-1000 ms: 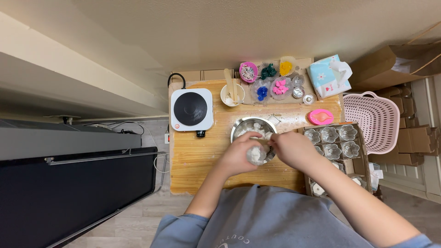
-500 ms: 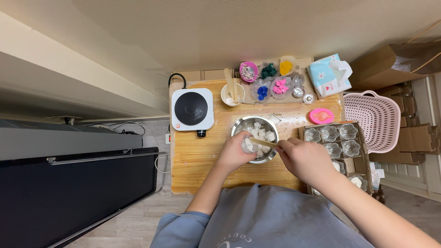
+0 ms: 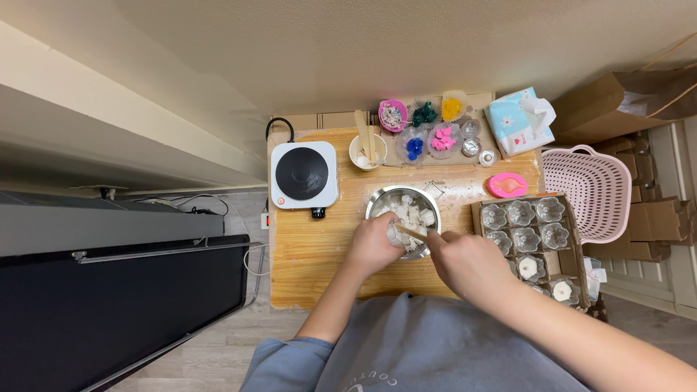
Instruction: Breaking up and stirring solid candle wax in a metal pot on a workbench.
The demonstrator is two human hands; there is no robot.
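A steel bowl (image 3: 381, 197) holding white chunks stands in the middle of the small wooden table (image 3: 312, 247). My left hand (image 3: 372, 245) is closed around a small clear glass jar (image 3: 397, 234) at the bowl's near rim. My right hand (image 3: 466, 266) grips a thin wooden stick (image 3: 411, 231) whose tip reaches into the jar. To the right, a cardboard box (image 3: 475, 212) holds several flower-shaped glass jars, two near ones filled with white wax.
A white single hot plate (image 3: 303, 174) sits at the table's back left. Behind the bowl are a cup with wooden sticks (image 3: 367, 149), coloured moulds (image 3: 430, 129), a pink dish (image 3: 507, 184) and a tissue pack (image 3: 520, 122). A pink basket (image 3: 594, 189) stands right.
My right hand has drawn back toward me and lower, with the stick now angled into the jar. The left hand and jar shifted slightly; more of the jar box is uncovered.
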